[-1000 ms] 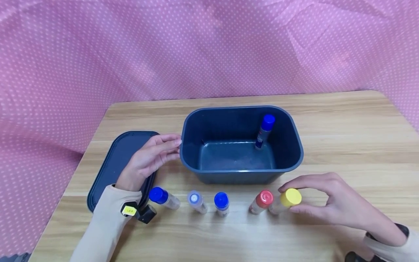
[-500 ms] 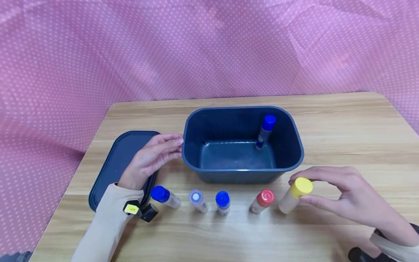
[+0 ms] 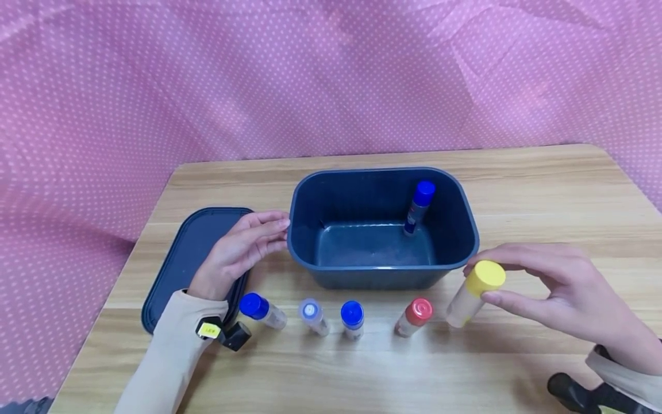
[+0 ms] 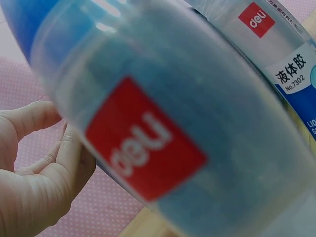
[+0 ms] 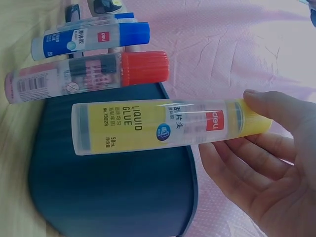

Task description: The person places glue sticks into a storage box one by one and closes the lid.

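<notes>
My right hand (image 3: 574,293) pinches a yellow-capped liquid glue bottle (image 3: 468,299) by its cap, between thumb and fingers. The bottle hangs slightly tilted above the table, right of the red-capped glue bottle (image 3: 414,317). In the right wrist view its label (image 5: 133,127) reads "LIQUID GLUE". A dark blue plastic bin (image 3: 377,278) stands at mid-table, with one blue-capped glue bottle (image 3: 418,207) leaning upright inside its right end. At the bin's left rim, my left hand (image 3: 238,253) rests its extended fingertips against the outer wall.
Along the front stand a blue-capped bottle (image 3: 261,310), a pale-capped one (image 3: 312,317) and another blue-capped one (image 3: 352,319). The bin's dark lid (image 3: 181,270) lies flat at the left, partly under my left forearm. Pink dotted cloth (image 3: 331,75) hangs behind the table.
My right hand has lifted the yellow-capped glue bottle from beside the red-capped one and moved it right and a little toward the bin. My left hand stays at the rim.
</notes>
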Demonstrator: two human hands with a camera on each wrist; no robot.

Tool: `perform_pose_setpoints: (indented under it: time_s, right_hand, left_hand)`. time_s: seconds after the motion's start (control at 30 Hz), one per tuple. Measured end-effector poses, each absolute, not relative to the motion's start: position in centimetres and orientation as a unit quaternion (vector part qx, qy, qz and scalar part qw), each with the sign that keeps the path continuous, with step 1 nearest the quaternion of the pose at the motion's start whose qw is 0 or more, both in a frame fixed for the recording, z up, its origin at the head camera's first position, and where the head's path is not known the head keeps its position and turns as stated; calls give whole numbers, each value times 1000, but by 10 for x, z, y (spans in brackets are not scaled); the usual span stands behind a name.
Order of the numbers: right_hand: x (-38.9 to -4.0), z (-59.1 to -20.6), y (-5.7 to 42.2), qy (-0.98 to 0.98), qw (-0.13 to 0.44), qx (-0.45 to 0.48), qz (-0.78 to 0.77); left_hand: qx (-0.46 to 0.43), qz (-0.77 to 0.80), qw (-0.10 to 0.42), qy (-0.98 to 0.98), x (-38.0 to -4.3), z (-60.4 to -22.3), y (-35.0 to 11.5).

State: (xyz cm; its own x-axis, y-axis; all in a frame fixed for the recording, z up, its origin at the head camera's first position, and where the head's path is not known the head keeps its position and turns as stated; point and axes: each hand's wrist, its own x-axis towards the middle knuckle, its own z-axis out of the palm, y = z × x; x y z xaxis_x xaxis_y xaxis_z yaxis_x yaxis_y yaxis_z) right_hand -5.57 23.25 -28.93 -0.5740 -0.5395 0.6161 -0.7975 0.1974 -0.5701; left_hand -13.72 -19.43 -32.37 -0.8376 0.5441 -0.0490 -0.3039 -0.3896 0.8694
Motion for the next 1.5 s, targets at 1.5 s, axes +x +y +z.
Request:
perform_pose_setpoints:
  time_s: [1.5]
  right_hand:
    - [-77, -245, 240, -638, 68, 438, 630]
  left_hand:
    - [89, 822, 257, 500, -141, -313, -192]
